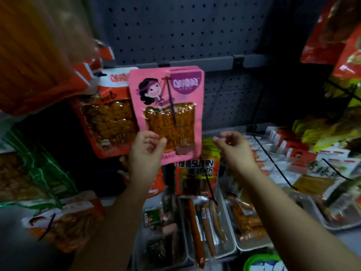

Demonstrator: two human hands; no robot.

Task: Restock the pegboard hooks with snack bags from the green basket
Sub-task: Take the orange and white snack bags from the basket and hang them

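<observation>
We find the pink snack bag (166,106) hanging on a black hook (170,96) at mid-pegboard (195,26), beside an orange snack bag (109,118). Our left hand (145,153) pinches its lower left corner. Our right hand (234,147) is loosely curled, empty. The green basket (259,259) sits at lower right.

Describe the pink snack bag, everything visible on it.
The pink snack bag is glossy, flat plastic with a cartoon face, a purple logo patch and a clear window showing orange-brown pieces. It hangs slightly tilted at the front of a stack of like bags on a dark pegboard hook. The left hand pinches its lower left corner. The right hand is beside it, not touching.
</observation>
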